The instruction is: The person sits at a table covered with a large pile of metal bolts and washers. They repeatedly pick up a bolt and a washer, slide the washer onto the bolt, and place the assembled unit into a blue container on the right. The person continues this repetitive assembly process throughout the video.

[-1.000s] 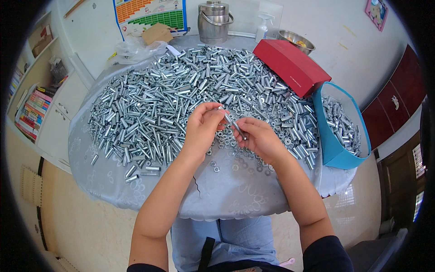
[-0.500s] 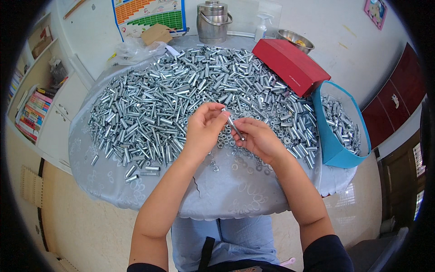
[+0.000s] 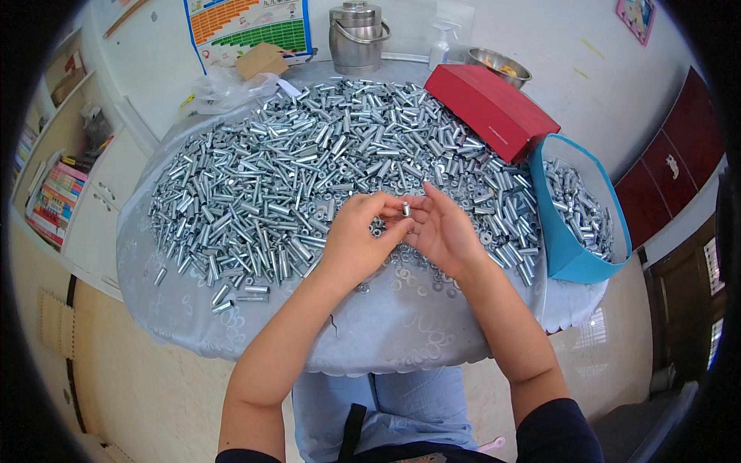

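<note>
A round table with a pale cloth point(image 3: 401, 332) carries a big heap of short silver metal bolts point(image 3: 309, 177). My left hand point(image 3: 359, 239) and my right hand point(image 3: 448, 231) meet just in front of the heap. Together their fingertips pinch one small silver bolt point(image 3: 406, 208), held end-on toward the camera. Loose washers and nuts point(image 3: 421, 282) lie on the cloth under my hands. A blue bag point(image 3: 567, 255) at the right edge of the table holds several more silver bolts.
A red flat box point(image 3: 494, 112) lies at the back right. Behind the heap stand a steel lidded pot point(image 3: 356, 35), a steel bowl point(image 3: 498, 65), a spray bottle point(image 3: 438, 50), a crumpled plastic bag point(image 3: 224, 89) and a cardboard piece point(image 3: 262, 60). A shelf with books point(image 3: 54, 201) is at left.
The bolt between my fingers has turned from lying slantwise to pointing end-on. My hands stay in the same place in front of the heap.
</note>
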A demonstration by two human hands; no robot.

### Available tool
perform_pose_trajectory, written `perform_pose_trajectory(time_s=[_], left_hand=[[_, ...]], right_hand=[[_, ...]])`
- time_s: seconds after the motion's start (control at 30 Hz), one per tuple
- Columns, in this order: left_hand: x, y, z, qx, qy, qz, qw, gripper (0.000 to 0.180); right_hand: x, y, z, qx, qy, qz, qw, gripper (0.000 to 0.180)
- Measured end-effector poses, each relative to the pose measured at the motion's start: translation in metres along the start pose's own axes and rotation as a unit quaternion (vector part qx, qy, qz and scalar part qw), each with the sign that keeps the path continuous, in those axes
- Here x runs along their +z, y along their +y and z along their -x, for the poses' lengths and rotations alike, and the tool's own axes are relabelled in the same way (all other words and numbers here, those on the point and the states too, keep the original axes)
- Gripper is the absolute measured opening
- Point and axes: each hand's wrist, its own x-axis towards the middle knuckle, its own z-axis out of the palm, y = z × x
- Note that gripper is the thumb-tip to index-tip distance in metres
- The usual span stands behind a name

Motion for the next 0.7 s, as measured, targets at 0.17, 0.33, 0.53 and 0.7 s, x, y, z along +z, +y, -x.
perform_pose_trajectory(time_s=[0.17,0.33,0.53,0.7], left_hand=[[0.002,0.002,-0.001,-0.044,-0.019,0.051,0.998,0.034],[0.001,0.006,0.0,-0.023,-0.04,0.01,0.999,0.036],[0.003,0.006,0.001,-0.011,-0.033,0.008,0.999,0.035],[0.002,0.006,0.001,-0.012,-0.038,0.0,0.999,0.034]], right_hand=[[0.002,0.003,0.0,0.017,-0.032,-0.053,0.998,0.044],[0.008,0.001,0.003,0.012,-0.003,-0.031,0.999,0.042],[0.004,0.0,0.002,0.011,-0.014,-0.017,1.0,0.04],[0.005,0.001,0.003,0.009,-0.01,-0.008,1.0,0.037]])
